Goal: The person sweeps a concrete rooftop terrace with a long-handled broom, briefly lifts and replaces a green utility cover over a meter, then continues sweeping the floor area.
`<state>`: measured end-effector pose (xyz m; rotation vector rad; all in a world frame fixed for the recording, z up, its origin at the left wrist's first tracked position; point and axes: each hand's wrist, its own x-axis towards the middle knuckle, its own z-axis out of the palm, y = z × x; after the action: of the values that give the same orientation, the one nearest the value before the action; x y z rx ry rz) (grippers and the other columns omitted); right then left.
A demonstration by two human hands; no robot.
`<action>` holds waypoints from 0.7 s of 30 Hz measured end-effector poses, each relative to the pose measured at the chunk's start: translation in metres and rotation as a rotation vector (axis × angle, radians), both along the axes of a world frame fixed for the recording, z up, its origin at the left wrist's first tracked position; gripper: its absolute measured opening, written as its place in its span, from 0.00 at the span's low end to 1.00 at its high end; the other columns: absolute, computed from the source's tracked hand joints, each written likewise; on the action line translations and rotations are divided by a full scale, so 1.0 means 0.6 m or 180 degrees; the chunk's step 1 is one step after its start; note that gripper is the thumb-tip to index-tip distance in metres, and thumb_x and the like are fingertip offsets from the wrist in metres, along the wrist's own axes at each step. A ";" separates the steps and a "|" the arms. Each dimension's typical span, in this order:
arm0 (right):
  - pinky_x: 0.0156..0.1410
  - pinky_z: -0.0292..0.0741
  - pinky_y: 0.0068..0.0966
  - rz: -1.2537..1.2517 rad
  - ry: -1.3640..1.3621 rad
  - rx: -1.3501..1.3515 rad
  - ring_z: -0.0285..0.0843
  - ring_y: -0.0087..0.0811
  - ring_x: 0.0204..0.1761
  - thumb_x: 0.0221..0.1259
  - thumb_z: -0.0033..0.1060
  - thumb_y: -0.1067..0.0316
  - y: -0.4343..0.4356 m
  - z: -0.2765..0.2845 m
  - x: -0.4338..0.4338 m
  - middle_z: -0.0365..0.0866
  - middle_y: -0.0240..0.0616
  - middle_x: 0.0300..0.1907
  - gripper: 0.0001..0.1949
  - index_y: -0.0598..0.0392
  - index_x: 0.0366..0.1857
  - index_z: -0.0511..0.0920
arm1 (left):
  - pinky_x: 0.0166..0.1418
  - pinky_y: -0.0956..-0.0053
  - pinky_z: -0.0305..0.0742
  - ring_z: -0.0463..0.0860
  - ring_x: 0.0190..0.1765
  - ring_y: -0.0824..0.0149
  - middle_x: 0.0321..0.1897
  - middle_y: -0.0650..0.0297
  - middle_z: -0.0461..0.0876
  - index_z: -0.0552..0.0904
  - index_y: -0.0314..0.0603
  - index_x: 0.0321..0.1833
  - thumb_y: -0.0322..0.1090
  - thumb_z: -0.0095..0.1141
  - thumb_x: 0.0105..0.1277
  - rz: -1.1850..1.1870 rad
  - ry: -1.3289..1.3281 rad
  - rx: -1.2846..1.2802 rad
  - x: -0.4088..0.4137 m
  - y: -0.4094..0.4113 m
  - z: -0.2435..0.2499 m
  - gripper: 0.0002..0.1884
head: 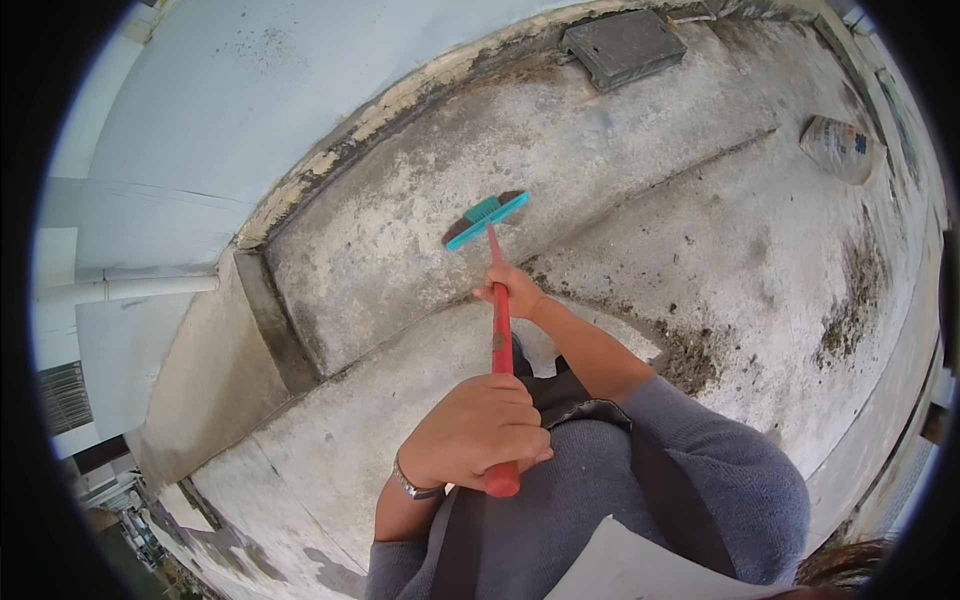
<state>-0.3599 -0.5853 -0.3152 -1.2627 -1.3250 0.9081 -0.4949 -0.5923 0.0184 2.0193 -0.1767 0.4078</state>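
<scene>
A push broom with a red handle [501, 330] and a teal head [487, 220] reaches away from my body, its dark and teal bristles over the worn concrete floor [420, 225]. Near the handle's end, my left hand [476, 431], with a metal watch on its wrist, is closed around the red grip. Farther down the shaft, close to the broom head, my right hand [513, 290] grips the handle. Whether the bristles press on the floor I cannot tell.
Loose dirt [686, 356] lies in a dark heap at the right, with more dirt [855, 296] beyond it. A grey box-like block [624, 46] stands by the light blue wall [300, 82]. A printed sack [840, 148] lies at the upper right. A low concrete curb [274, 319] crosses the left.
</scene>
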 end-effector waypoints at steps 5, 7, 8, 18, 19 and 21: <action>0.41 0.73 0.44 -0.0546 -0.0958 -0.0882 0.75 0.52 0.34 0.59 0.72 0.63 -0.212 0.113 0.101 0.75 0.46 0.26 0.17 0.57 0.21 0.71 | 0.43 0.61 0.77 0.79 0.28 0.56 0.24 0.64 0.79 0.82 0.41 0.37 0.27 0.69 0.55 -0.0053 -0.0484 -0.1116 0.002 -0.041 0.023 0.10; 0.41 0.73 0.47 -0.0641 -0.1312 -0.1289 0.76 0.53 0.35 0.58 0.72 0.60 -0.270 0.127 0.132 0.77 0.47 0.27 0.18 0.57 0.20 0.72 | 0.42 0.56 0.81 0.81 0.26 0.57 0.22 0.59 0.81 0.82 0.36 0.32 0.26 0.70 0.58 0.0810 -0.0598 -0.1859 -0.011 -0.043 -0.004 0.07; 0.41 0.73 0.48 -0.0731 -0.1392 -0.1324 0.77 0.54 0.35 0.58 0.72 0.60 -0.300 0.127 0.137 0.77 0.48 0.27 0.18 0.57 0.20 0.72 | 0.42 0.56 0.81 0.81 0.25 0.58 0.21 0.60 0.81 0.82 0.36 0.32 0.27 0.70 0.58 0.0786 -0.0680 -0.1995 -0.015 -0.050 -0.011 0.07; 0.41 0.70 0.44 0.0771 0.0017 -0.0264 0.74 0.50 0.34 0.57 0.74 0.61 -0.220 0.145 -0.089 0.74 0.46 0.24 0.18 0.57 0.20 0.73 | 0.35 0.66 0.83 0.79 0.16 0.64 0.12 0.63 0.75 0.81 0.34 0.30 0.29 0.69 0.63 0.0362 0.0001 -0.0748 -0.070 -0.132 0.128 0.09; 0.41 0.70 0.43 0.1169 0.0124 -0.0235 0.74 0.49 0.34 0.58 0.74 0.60 -0.205 0.127 -0.125 0.74 0.46 0.25 0.18 0.57 0.20 0.73 | 0.34 0.66 0.82 0.78 0.16 0.64 0.12 0.63 0.75 0.81 0.33 0.31 0.29 0.69 0.63 0.0482 0.0140 -0.0728 -0.070 -0.140 0.130 0.09; 0.42 0.71 0.43 0.1824 0.0361 -0.0179 0.76 0.50 0.35 0.60 0.71 0.56 -0.182 0.096 -0.195 0.74 0.47 0.25 0.19 0.57 0.20 0.73 | 0.34 0.64 0.80 0.78 0.21 0.57 0.17 0.61 0.74 0.81 0.33 0.32 0.26 0.71 0.56 0.0955 0.0489 -0.0747 -0.080 -0.157 0.107 0.09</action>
<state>-0.4768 -0.6945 -0.2578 -0.8606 -1.6091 1.3984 -0.5427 -0.6866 0.0825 1.8377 0.2616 0.4366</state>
